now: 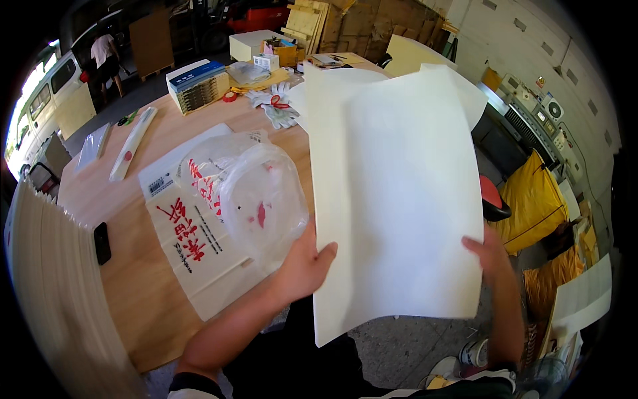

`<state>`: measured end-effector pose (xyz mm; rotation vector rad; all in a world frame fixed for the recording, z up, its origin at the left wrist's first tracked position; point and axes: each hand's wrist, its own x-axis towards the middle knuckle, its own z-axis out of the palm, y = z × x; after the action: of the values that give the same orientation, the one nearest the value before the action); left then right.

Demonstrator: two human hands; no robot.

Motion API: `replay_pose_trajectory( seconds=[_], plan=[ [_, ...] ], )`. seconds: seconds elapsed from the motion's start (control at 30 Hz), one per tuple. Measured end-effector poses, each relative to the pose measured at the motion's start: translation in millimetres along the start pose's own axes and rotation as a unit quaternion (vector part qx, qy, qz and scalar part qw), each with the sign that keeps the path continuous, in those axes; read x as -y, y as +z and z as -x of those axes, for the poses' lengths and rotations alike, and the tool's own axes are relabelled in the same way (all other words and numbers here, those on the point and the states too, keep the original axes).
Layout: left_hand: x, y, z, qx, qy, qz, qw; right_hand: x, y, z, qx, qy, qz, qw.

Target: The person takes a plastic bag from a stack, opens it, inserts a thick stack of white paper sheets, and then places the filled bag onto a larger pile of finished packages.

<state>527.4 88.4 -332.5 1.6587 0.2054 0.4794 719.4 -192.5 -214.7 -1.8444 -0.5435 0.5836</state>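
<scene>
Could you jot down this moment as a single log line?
left hand: gripping large white paper sheet | right hand: gripping its right edge | nearby: clear printed plastic bags on wooden table

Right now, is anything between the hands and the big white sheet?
No. The left hand and the right hand both grip the big white sheet directly at its lower edges. The clear plastic bags lie beside it on the wooden table, not between.

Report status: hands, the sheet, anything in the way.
Left hand and right hand each grip an edge of the white sheet. Sheet lifted over the table edge. Clear plastic bag beside left hand, apart from sheet.
</scene>
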Motion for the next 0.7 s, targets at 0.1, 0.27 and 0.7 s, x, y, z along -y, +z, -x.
replay_pose_trajectory(
  seconds=[0.1, 0.27, 0.7],
  plan=[
    [-16.9, 24.3, 28.0, -0.037, 0.015, -0.165, 0.985, -31.6, 52.9, 43.3, -0.037, -0.062, 0.083, 0.994],
    [31.4, 72.6, 63.5, -0.029, 0.080, -0.184, 0.979, -114.8, 169.8, 68.5, -0.104, -0.101, -0.164, 0.976],
    [48.7, 88.6, 101.1, -0.016, 0.153, -0.319, 0.935, -150.7, 222.4, 84.6, -0.093, -0.096, -0.225, 0.965]
  ],
)
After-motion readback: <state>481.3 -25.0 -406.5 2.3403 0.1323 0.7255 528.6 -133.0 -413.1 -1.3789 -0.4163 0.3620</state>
